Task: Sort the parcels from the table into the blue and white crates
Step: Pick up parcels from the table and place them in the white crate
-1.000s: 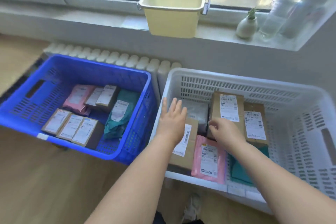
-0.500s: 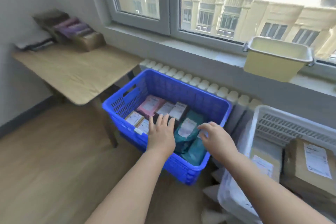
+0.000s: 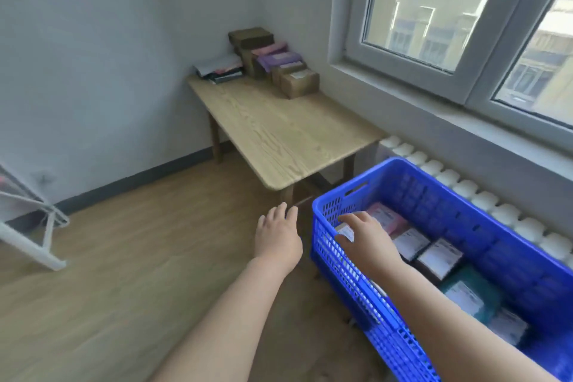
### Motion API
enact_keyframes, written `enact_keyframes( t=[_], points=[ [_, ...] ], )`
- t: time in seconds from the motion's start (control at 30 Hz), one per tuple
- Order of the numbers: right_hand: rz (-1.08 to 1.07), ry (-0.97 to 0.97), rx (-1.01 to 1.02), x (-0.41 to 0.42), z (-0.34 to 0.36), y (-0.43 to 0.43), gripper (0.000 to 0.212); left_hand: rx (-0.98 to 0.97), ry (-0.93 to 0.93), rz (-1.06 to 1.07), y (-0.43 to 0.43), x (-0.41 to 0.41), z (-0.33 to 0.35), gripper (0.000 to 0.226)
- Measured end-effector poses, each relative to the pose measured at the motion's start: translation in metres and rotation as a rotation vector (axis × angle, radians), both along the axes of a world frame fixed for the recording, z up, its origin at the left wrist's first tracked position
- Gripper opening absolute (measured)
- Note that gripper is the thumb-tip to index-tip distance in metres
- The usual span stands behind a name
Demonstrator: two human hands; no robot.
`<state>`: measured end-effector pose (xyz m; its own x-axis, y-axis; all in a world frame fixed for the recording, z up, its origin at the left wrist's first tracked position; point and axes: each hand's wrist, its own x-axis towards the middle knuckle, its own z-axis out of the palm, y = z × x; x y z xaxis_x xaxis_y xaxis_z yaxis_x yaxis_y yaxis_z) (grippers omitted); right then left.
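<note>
Fingers relaxed, my left hand (image 3: 279, 239) hangs empty; my right hand (image 3: 367, 240), loosely open, hovers over white-labelled parcels (image 3: 438, 257) in the blue plastic lattice crate (image 3: 449, 205) at right. Brown and purple parcels (image 3: 288, 71) sit far-left on the pale wooden table (image 3: 279, 133); the label print is too blurred to read.

The person's two forearms (image 3: 235, 313) are uncovered as far back as I can see, full and rounded. The left hand (image 3: 279, 239), just left of the blue crate (image 3: 449, 205), and the right hand (image 3: 369, 239), over its near-left corner, are bare, with shortish fingers.
</note>
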<state>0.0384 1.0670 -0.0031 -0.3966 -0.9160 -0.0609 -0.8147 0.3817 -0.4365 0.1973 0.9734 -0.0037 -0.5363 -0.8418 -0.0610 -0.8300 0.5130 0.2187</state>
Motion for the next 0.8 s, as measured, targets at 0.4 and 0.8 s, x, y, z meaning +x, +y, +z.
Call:
enact_keyframes(
  t=[0.4, 0.8],
  points=[
    [0.193, 0.002, -0.02, -0.014, 0.007, -0.261, 0.046, -0.042, -0.032, 0.14, -0.217, 0.008, 0.02, 0.055],
    [0.165, 0.004, -0.044, 0.025, 0.003, -0.517, 0.05, -0.034, -0.011, 0.094, -0.469, 0.04, 0.013, 0.054]
  ],
)
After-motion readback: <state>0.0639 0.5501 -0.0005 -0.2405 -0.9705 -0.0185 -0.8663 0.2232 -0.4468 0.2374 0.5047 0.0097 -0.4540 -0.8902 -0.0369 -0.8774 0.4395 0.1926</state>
